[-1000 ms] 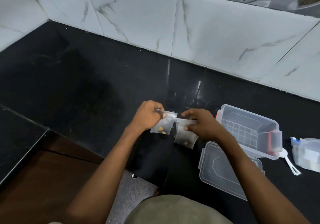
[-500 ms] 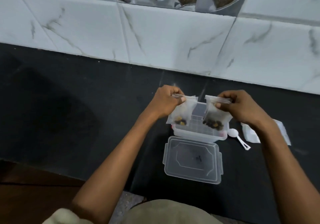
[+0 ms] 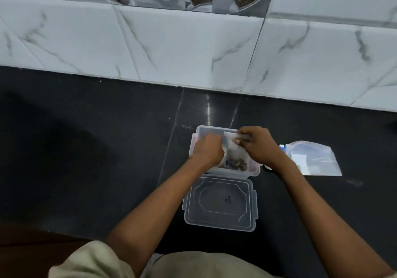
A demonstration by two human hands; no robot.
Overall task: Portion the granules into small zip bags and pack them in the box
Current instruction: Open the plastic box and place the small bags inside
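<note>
A clear plastic box (image 3: 254, 171) stands on the black counter, and both my hands are down inside it. My right hand (image 3: 258, 145) pinches the top of a small zip bag (image 3: 235, 156) holding dark and yellowish granules. My left hand (image 3: 209, 150) is curled over the box's left half; the second small bag it carried is almost wholly hidden under it, with only a corner showing at its right edge. The box's clear lid (image 3: 219, 202) lies flat just in front of the box.
A larger clear bag with a blue zip (image 3: 311, 157) lies on the counter to the right of the box. A white marbled tile wall (image 3: 193, 48) rises behind the counter. The counter's front edge runs near my body.
My head turned right, bringing the box to the centre. Both hands, each holding a small bag, moved from the left of the box to above it and then down into it.
</note>
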